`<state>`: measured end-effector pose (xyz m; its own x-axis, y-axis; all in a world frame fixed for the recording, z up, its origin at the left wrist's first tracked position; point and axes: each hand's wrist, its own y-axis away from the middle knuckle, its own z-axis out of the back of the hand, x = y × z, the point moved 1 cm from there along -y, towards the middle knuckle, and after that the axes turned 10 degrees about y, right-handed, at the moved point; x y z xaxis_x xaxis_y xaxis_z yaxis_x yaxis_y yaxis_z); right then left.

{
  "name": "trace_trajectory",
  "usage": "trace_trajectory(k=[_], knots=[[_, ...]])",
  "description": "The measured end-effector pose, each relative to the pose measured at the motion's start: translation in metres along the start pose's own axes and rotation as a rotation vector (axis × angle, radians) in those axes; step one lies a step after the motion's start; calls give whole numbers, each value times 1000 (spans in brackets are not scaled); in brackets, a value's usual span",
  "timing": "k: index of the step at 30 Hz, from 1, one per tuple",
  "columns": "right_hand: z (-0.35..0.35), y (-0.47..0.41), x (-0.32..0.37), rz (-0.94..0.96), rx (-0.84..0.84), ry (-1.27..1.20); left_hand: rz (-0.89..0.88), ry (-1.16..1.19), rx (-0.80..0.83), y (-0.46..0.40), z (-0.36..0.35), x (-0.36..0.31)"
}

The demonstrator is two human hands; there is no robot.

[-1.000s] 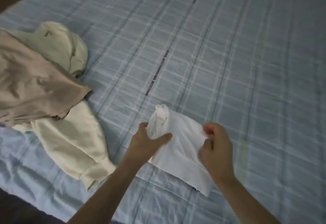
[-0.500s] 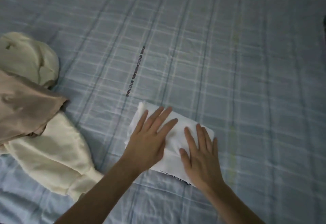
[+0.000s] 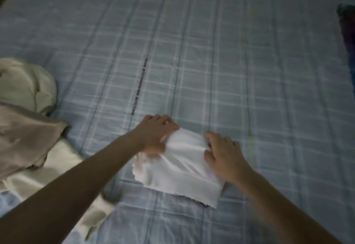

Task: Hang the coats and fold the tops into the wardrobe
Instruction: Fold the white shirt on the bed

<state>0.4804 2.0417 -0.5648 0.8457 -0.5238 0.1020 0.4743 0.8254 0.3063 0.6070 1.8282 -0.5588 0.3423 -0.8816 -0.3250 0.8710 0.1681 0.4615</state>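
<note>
Evidently the person is on the folding step: a white top (image 3: 180,166) lies folded small on the blue checked bedsheet (image 3: 249,70), at about six o'clock in the view. The left hand (image 3: 155,136) has its fingers curled over the far left corner, gripping the bunched cloth, while the right hand (image 3: 222,155) hooks its fingers onto the far right edge. Half a second ago both palms lay flat, pressing the fold down; now the fingers have bent and taken hold. Next, probably, comes one more fold or a lift toward the wardrobe, which needs both edges kept level. At nine o'clock a beige garment (image 3: 25,136) overlaps a cream hoodie (image 3: 26,86).
</note>
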Motion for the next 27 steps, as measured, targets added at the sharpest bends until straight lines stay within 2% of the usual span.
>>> trace_trajectory(k=[2,4,8,12,14,16,19,21,27], knots=[[13,-22,-13,15,238,-19,-4,-46,103,-13,13,-5],[20,-31,-19,30,373,-26,39,-24,215,-23,16,-8],[23,-25,-28,52,452,-248,134,-44,319,-31,20,-16],[21,-17,-23,70,544,-187,135,-244,395,-21,20,-28],[28,-11,-18,130,516,-123,53,-338,383,-6,25,-31],[43,-3,-15,184,448,-88,-24,-324,346,15,36,-31],[77,18,-9,228,379,-83,81,-128,340,61,60,-34],[108,30,-3,265,315,-31,156,-49,270,95,77,-39],[250,55,28,434,97,62,232,-94,-48,203,167,-67]])
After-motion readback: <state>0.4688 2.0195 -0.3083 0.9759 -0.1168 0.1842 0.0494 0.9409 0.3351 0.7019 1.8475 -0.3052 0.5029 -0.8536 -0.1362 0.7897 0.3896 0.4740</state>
